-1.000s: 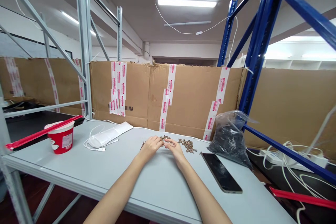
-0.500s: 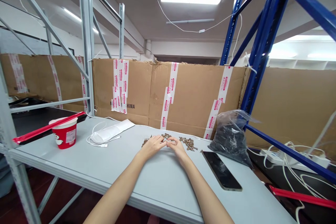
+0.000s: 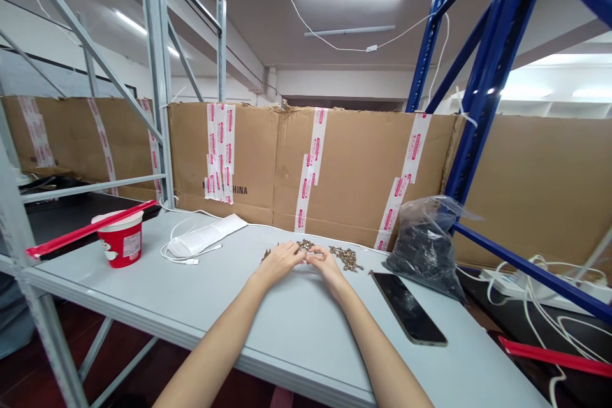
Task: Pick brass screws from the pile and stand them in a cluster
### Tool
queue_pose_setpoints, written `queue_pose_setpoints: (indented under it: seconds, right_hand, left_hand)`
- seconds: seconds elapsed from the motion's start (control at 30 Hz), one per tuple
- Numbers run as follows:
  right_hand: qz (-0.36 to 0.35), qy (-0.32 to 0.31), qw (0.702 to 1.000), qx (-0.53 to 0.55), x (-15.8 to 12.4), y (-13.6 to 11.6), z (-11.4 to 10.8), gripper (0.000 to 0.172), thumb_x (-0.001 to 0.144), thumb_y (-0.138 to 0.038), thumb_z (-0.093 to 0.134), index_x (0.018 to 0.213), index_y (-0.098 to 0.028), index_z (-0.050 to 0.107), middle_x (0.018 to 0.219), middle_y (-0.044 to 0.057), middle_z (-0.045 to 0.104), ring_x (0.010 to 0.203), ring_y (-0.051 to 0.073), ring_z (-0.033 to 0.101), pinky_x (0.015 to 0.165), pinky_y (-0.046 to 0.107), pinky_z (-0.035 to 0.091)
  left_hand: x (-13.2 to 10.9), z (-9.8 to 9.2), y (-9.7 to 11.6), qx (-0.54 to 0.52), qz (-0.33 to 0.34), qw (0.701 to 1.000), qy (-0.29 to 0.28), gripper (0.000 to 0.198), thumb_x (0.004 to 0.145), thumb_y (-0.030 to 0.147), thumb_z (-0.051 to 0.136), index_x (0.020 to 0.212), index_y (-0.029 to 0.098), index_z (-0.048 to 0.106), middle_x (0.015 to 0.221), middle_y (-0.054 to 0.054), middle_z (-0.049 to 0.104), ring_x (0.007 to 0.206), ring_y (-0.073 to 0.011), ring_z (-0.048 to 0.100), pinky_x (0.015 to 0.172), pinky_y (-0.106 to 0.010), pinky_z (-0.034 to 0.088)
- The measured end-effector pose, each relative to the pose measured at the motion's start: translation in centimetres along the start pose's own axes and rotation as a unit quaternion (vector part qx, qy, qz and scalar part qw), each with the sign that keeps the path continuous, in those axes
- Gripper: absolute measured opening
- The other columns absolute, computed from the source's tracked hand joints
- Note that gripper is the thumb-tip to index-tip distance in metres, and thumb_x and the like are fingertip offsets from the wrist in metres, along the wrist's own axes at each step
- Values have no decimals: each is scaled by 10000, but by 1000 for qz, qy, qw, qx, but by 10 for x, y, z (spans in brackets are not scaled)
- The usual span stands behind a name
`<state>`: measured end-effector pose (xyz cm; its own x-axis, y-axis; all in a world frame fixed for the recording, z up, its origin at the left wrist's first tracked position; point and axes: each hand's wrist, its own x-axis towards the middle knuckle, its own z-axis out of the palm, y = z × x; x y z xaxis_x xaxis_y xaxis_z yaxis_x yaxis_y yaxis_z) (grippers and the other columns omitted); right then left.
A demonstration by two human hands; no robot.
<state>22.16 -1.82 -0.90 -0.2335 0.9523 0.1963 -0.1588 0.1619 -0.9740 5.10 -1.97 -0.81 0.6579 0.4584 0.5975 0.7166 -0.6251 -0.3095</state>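
My left hand [image 3: 283, 259] and my right hand [image 3: 326, 261] meet over the grey tabletop [image 3: 306, 319], fingertips pinched close together. Whatever they hold between them is too small to make out. Just behind the fingers lies a small heap of brass-coloured metal pieces [image 3: 305, 245]. To the right of my right hand a larger pile of similar small metal parts [image 3: 347, 258] is spread out. More pointed brass-coloured pieces [image 3: 266, 255] show at the left edge of my left hand, which partly hides them.
A black phone [image 3: 408, 309] lies at right, before a plastic bag of dark contents [image 3: 425, 252]. At left are a white pouch with a cable [image 3: 205, 237] and a red cup [image 3: 122, 242] under a red bar. Cardboard [image 3: 354, 172] walls the back.
Both hands stay together over the table, with only slight finger movement. The whole view has shifted a little, so things sit slightly higher and further right.
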Motion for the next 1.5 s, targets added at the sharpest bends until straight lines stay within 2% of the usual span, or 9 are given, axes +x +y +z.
queue_pose_setpoints:
  seconds: [0.13,0.4,0.47,0.63,0.87,1.0,1.2,1.37,1.5]
  right_hand:
    - [-7,10,1000,-21,0,-1,-3,414,494,-411,743,775,-196,529,613,-8,633,645,175,592,725,317,412]
    - [6,-21,1000,13,-1,0,1,398,505,-362,752,766,-209,494,657,12,663,706,192,620,777,331,407]
    - [4,-12,1000,10,0,-1,0,398,505,-370,750,766,-209,497,647,6,658,693,194,619,771,334,408]
    - [-3,0,1000,-6,0,-3,-2,375,522,-364,740,764,-208,499,638,-7,652,685,179,608,771,321,402]
    - [4,-13,1000,9,0,-1,-2,398,518,-370,754,760,-211,481,718,36,685,781,210,635,821,338,394]
    - [-3,-11,1000,6,1,0,-3,361,549,-360,740,751,-204,485,703,21,679,742,173,623,795,301,395]
    - [-22,-4,1000,1,4,1,-3,300,544,-349,731,681,-189,517,624,-13,628,637,137,587,722,273,407]
    - [-30,21,999,19,8,5,-6,286,528,-340,726,712,-178,578,715,22,644,618,149,596,710,301,434]
    - [-42,26,999,5,9,8,-9,333,580,-346,681,863,-173,647,789,45,653,663,164,617,765,332,443]
  left_hand:
    - [0,0,1,18,25,999,-7,213,905,148,299,1010,189,480,838,-53,504,792,-165,468,670,-290,352]
    - [1,-1,1,19,-4,1000,-18,152,904,211,339,862,169,480,823,-42,505,774,-170,463,649,-286,345]
    - [1,-1,1,19,-4,1000,-18,148,906,237,344,906,176,479,829,-38,505,779,-171,463,648,-286,346]
    - [1,-1,1,34,16,999,-28,169,890,145,350,1004,184,468,853,-38,506,793,-164,463,669,-279,351]
    - [1,-1,1,-7,-36,999,-23,160,908,250,343,891,175,483,829,-43,508,795,-172,466,655,-284,358]
    - [1,-3,1,-8,-40,998,-43,171,911,203,320,967,180,479,856,-45,509,820,-169,469,669,-280,366]
    - [1,-4,2,-10,-48,998,-49,158,890,156,343,946,176,489,857,-45,513,819,-172,462,687,-286,371]
    - [1,-9,-6,-19,-106,994,-30,162,853,109,386,935,175,509,856,-45,529,819,-175,461,690,-283,377]
    - [-8,-11,-29,-38,-236,969,65,148,857,157,411,854,174,557,873,-50,557,860,-176,463,746,-285,386]
